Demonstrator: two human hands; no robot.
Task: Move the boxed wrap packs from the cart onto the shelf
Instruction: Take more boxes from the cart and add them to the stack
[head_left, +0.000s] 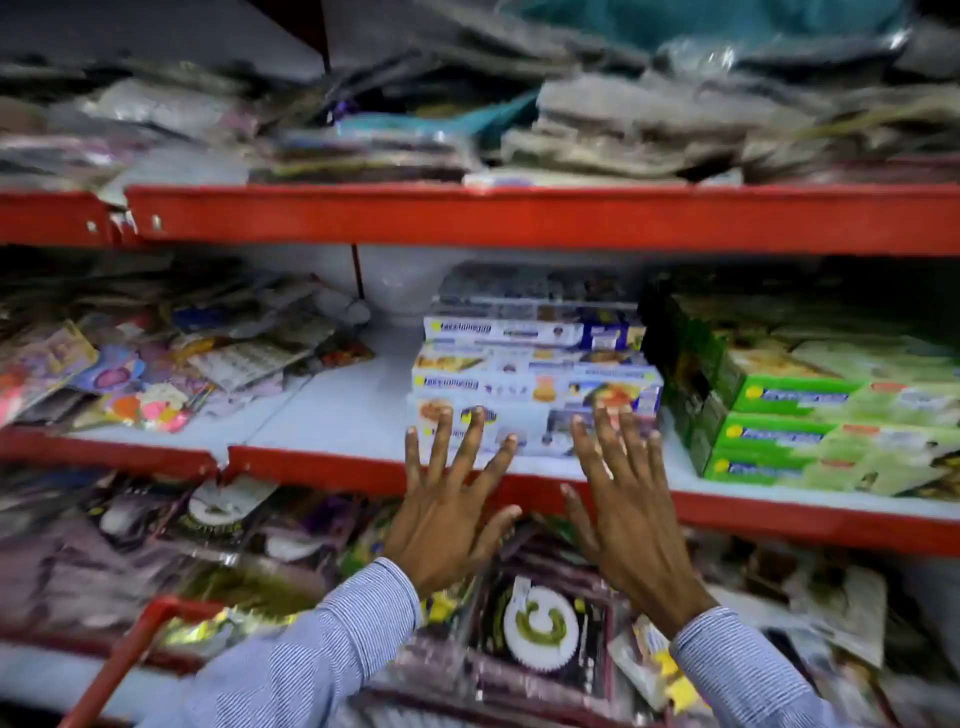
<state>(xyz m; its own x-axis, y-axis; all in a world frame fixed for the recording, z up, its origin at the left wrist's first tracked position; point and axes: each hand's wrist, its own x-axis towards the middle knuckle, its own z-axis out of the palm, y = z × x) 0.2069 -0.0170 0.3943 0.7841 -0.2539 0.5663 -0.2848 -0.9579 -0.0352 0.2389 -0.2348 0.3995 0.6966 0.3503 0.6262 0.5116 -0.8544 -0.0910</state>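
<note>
The white-and-blue boxes (535, 384) sit stacked on the middle shelf (332, 410), close to its red front edge, with the green boxes (810, 415) just beside them toward the shelf's right end and loose packets (156, 364) well apart toward its left. Both hands are spread wide and hold nothing: the left hand (447, 514) has its fingertips (444, 415) at the front face of the lowest box, the right hand (623, 514) likewise near that box's right end; blur hides whether they truly touch. These look like long, thin cardboard cartons with a roll inside, so probably light and stiff along their length, though the card walls would dent under a hard pinch and the glossy print may slide. The stack could shift layer by layer, so pressing flat on the front faces, or clasping both short ends, seems safest. A red cart rim (119, 660) shows at the lower left; its contents are out of view.
</note>
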